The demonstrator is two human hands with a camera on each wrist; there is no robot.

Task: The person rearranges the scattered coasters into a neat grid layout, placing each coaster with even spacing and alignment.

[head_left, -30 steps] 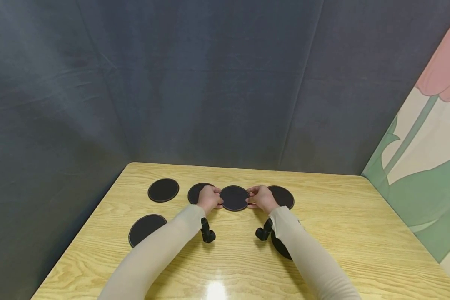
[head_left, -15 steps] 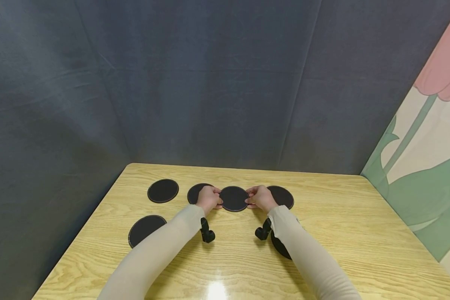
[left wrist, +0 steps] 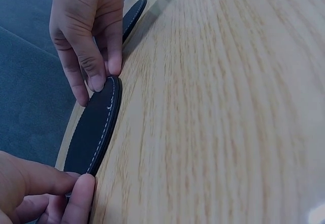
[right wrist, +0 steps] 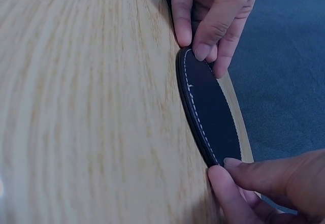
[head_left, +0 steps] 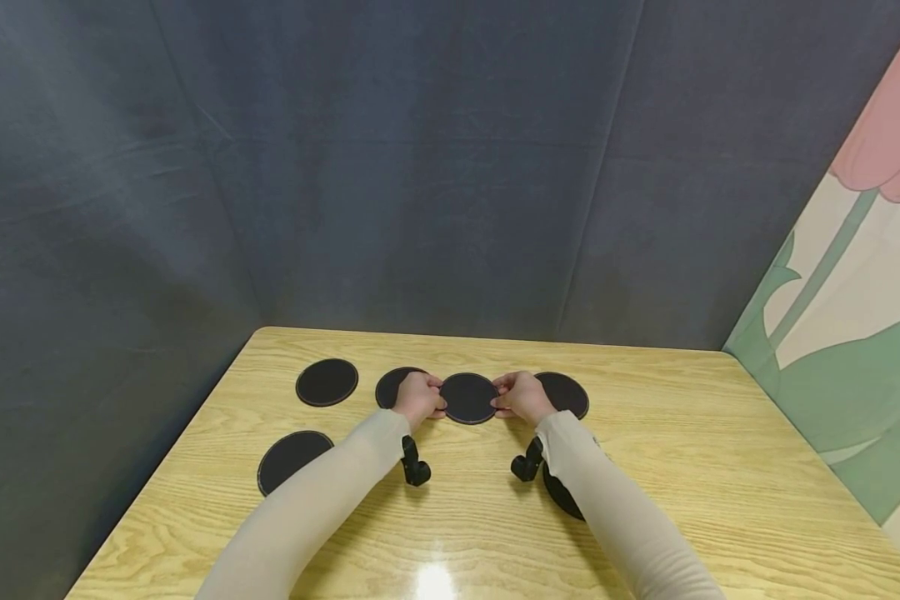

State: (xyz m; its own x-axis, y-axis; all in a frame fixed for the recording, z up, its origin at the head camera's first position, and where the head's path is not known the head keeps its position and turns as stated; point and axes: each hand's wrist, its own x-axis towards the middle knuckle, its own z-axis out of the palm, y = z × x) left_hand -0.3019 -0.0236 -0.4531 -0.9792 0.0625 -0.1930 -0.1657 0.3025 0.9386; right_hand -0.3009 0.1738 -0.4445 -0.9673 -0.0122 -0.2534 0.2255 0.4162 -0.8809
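Note:
A round black coaster (head_left: 468, 398) with white stitching round its rim lies near the back of the wooden table. My left hand (head_left: 417, 397) pinches its left edge between thumb and fingers, and my right hand (head_left: 525, 397) does the same at the right edge. In the left wrist view the side of the coaster (left wrist: 94, 127) shows a doubled, layered edge. From the right wrist view, the thumb of my right hand (right wrist: 264, 188) rests on top of the rim, with a finger against its side.
More black coasters lie around: one at back left (head_left: 327, 382), one at front left (head_left: 292, 460), one partly behind my left hand (head_left: 392, 385), one beyond my right hand (head_left: 566, 394), and one partly under the right sleeve (head_left: 561, 492). A dark curtain (head_left: 420, 167) hangs behind the table (head_left: 720, 450).

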